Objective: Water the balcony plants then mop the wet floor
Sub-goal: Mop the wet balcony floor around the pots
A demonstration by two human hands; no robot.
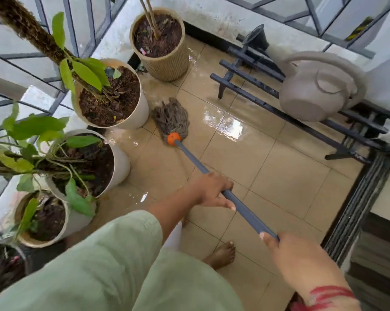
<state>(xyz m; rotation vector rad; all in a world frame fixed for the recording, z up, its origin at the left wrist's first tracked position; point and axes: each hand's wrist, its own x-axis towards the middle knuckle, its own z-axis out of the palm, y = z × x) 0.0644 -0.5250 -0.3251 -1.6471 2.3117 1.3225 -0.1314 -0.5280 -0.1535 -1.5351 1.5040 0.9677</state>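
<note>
The left hand (212,191) is curled round the middle of the mop handle (194,160). The right hand (288,250) grips its top end. The mop head (171,118) lies on the wet floor (268,176), just beside a white plant pot (142,113). The watering can (313,90) sits on a dark rack (252,94).

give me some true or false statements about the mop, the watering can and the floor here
1. The left hand and right hand both hold the mop handle. True.
2. The mop head is lifted off the floor. False: it rests on the tiles beside a white pot.
3. The watering can stands on the floor. False: it is up on the dark rack.
4. Shiny water lies on the tiles. True.
</note>
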